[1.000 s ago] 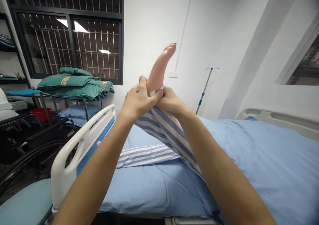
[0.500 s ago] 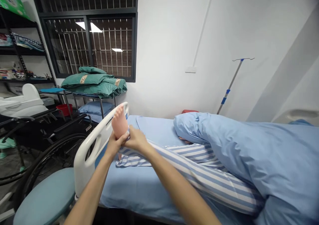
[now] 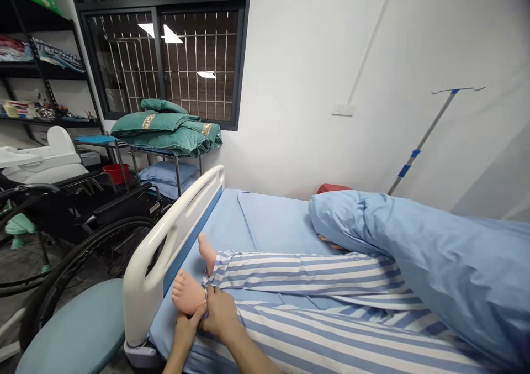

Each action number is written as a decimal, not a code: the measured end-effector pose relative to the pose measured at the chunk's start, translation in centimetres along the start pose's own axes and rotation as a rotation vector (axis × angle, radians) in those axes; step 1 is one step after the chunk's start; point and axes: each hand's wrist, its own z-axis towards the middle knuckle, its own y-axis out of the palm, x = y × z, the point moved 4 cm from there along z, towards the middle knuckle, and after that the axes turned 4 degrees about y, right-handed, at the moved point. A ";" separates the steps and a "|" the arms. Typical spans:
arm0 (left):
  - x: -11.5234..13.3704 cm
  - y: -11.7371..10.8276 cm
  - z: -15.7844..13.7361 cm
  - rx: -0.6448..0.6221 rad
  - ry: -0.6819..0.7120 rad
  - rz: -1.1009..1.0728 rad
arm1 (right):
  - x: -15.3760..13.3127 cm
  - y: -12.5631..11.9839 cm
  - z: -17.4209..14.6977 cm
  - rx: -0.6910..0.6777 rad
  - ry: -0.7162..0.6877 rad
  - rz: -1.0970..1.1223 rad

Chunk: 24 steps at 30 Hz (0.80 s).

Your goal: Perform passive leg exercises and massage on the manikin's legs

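Note:
The near bare foot [image 3: 188, 293], smooth and manikin-like, is low over the bed by the end board, toes up. My left hand [image 3: 187, 325] is closed around its heel and ankle from below, thumb on the near side. My right hand [image 3: 220, 312] grips the same ankle at the cuff of the striped trouser leg [image 3: 314, 330]; its fingers wrap over the top. Beyond it, the far foot [image 3: 207, 254] rests on the blue sheet [image 3: 269, 219], its leg in a striped trouser leg [image 3: 290, 272] too. Whether the near heel touches the sheet is hidden.
A white end board [image 3: 176, 236] stands left of the feet. A blue quilt [image 3: 406, 247] covers the upper body at right. Beyond the board are a wheelchair [image 3: 91, 247], a blue-green round seat [image 3: 74, 330] and green bedding [image 3: 165, 128] on a rack. An IV pole [image 3: 422, 142] rises behind.
Both my hands have brought the near leg down from its raised position to bed level, still holding the ankle. The far foot has come into clear sight. The view has shifted left.

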 end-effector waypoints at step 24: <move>24.9 0.5 -6.0 -0.022 0.567 -0.125 | -2.0 -21.6 -3.7 0.220 -0.070 0.131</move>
